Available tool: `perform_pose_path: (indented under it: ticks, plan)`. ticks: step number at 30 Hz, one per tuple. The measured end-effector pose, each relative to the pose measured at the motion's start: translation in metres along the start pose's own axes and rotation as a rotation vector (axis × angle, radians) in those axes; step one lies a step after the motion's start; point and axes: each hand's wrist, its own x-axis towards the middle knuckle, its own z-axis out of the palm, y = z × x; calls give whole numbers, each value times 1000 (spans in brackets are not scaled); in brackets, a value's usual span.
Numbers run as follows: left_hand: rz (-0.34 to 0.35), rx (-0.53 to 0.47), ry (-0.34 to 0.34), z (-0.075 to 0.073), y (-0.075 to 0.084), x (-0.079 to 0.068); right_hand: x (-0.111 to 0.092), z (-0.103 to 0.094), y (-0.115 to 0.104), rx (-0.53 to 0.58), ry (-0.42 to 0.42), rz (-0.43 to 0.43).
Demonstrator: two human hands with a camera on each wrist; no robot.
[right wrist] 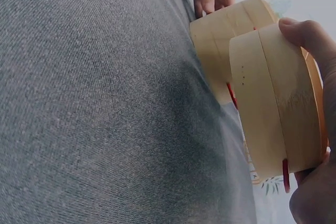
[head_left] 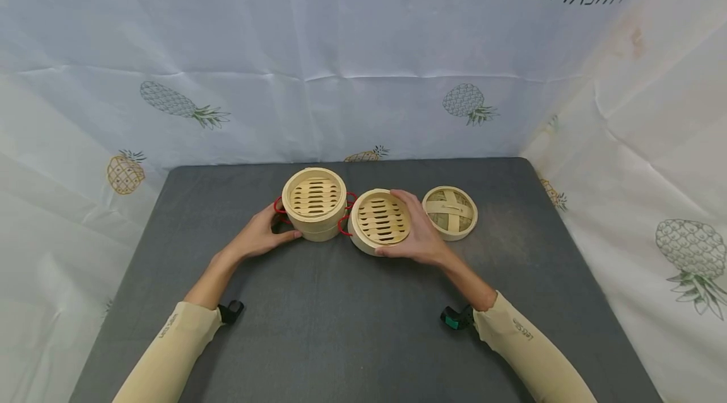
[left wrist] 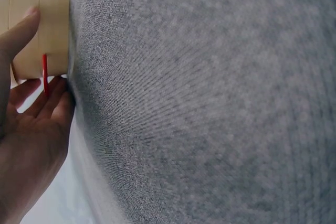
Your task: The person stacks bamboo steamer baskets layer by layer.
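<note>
A round bamboo steamer (head_left: 313,201) with a slatted base inside and red loops at its sides stands on the table, left of centre. My left hand (head_left: 258,237) holds its left side, thumb on the front wall; in the left wrist view, the fingers (left wrist: 55,100) reach around by a red loop. My right hand (head_left: 419,236) grips a second slatted steamer basket (head_left: 372,240) by its right side, thumb in front and fingers at the back. In the right wrist view this basket (right wrist: 273,103) looks raised off the table, close beside the first steamer (right wrist: 220,40).
A round bamboo lid (head_left: 450,234) with crossed strips lies on the dark grey table (head_left: 341,327), right of my right hand. White cloth (head_left: 369,31) printed with pineapples hangs behind and at both sides.
</note>
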Motion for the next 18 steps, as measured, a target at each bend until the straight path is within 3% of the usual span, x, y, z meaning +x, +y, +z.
perform_pose_path:
  ticks: [18]
  plan:
    - [3, -4, -10, 0, 1, 0, -2, -3, -13, 0, -10, -46]
